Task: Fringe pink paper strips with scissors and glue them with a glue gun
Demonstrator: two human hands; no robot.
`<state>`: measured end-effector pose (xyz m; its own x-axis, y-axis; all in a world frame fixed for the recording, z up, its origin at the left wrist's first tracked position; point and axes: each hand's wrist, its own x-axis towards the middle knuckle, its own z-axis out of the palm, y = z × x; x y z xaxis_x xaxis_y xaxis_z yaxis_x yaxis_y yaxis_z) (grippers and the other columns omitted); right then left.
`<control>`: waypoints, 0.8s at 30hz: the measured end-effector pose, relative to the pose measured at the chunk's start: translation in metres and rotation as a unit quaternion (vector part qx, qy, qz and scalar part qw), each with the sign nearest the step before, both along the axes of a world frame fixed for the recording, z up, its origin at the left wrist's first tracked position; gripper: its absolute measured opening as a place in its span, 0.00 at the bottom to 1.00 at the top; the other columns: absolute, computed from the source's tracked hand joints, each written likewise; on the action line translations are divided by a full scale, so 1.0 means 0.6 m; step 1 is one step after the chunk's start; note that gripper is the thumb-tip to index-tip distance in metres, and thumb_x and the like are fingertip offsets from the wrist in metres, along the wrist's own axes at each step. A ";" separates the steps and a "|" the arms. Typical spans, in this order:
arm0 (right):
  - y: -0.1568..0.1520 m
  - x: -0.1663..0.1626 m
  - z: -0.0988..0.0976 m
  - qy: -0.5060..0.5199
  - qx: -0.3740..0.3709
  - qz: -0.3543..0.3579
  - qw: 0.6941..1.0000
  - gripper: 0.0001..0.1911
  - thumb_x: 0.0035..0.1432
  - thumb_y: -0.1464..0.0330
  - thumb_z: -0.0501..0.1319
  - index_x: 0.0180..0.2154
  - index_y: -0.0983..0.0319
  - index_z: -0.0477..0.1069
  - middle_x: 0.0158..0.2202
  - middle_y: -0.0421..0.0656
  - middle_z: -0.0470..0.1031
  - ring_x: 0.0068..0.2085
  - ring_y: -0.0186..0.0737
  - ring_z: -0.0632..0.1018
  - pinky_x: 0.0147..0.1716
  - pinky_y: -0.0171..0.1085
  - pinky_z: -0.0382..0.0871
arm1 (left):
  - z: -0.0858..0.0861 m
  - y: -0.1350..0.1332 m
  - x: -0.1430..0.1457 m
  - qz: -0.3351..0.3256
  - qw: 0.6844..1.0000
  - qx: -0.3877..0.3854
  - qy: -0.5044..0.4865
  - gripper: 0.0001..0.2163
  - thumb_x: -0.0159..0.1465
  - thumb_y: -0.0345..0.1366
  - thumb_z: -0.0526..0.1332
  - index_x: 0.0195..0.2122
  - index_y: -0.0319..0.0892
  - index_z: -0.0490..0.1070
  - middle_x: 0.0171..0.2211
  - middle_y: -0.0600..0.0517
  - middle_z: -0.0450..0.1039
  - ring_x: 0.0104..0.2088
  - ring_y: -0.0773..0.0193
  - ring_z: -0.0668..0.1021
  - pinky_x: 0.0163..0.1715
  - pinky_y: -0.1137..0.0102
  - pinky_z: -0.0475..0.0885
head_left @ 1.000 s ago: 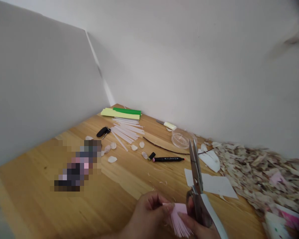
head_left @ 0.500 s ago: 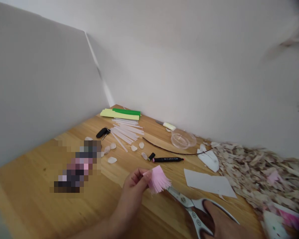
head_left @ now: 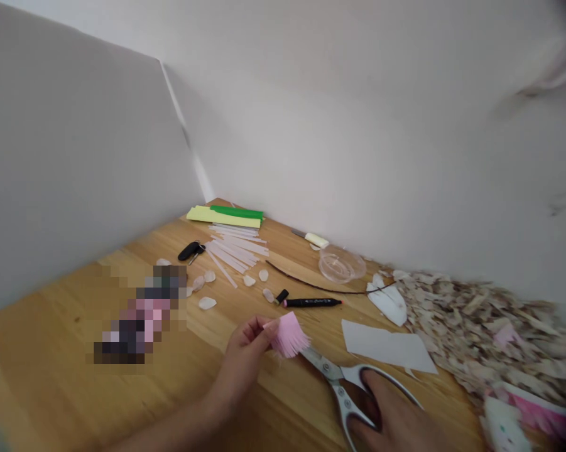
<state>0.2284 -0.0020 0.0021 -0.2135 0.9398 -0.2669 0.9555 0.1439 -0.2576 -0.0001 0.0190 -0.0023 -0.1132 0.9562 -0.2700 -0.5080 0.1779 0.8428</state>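
Between the thumb and fingers of my left hand (head_left: 247, 351) is a small piece of pink paper (head_left: 289, 333), its lower right edge cut into a fine fringe. My right hand (head_left: 396, 414) grips the handles of a pair of scissors (head_left: 332, 370). The handles are spread apart, and the blade tips reach the fringed edge; part of the blades is hidden by the paper. Beyond the hands lie a black marker (head_left: 313, 302) without its cap and the black cap (head_left: 283, 295). Right of the scissors is a sheet of white paper (head_left: 389, 346).
A heap of dry shavings (head_left: 485, 320) covers the right side. Along the back are yellow-green strips (head_left: 223, 217), white sticks (head_left: 235, 251), a knife (head_left: 316, 239), a clear plastic dish (head_left: 342, 263) and a thin twig (head_left: 311, 282). Keys (head_left: 191, 251) and several pale petals (head_left: 207, 303) lie left. Walls border the table.
My right hand and the scissors have shifted left with the pink paper and left hand. The whole view has also slid slightly, and the scissors' handles remain spread.
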 end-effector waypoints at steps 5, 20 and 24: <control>-0.011 -0.015 -0.010 0.089 0.083 0.013 0.993 0.16 0.50 0.73 0.56 0.44 0.65 0.63 0.43 0.51 0.70 0.45 0.50 0.71 0.43 0.45 0.64 | -0.006 0.005 0.002 -0.030 0.999 -0.002 0.016 0.11 0.50 0.40 0.67 0.21 0.38 0.71 0.19 0.56 0.70 0.22 0.69 0.69 0.26 0.76 0.63; 0.010 0.079 0.060 0.162 0.099 0.034 0.981 0.10 0.58 0.62 0.54 0.40 0.60 0.66 0.39 0.45 0.71 0.43 0.47 0.71 0.42 0.44 0.64 | -0.004 0.025 -0.032 -0.161 0.986 -0.001 0.042 0.12 0.63 0.36 0.57 0.46 0.40 0.66 0.45 0.48 0.70 0.39 0.60 0.75 0.37 0.61 0.73; 0.016 0.058 0.069 0.180 0.073 0.059 0.979 0.09 0.58 0.63 0.53 0.39 0.59 0.66 0.39 0.45 0.71 0.42 0.47 0.71 0.41 0.45 0.64 | -0.009 0.022 -0.030 -0.157 0.986 -0.001 0.052 0.12 0.63 0.36 0.57 0.47 0.40 0.66 0.47 0.47 0.69 0.41 0.59 0.75 0.39 0.59 0.72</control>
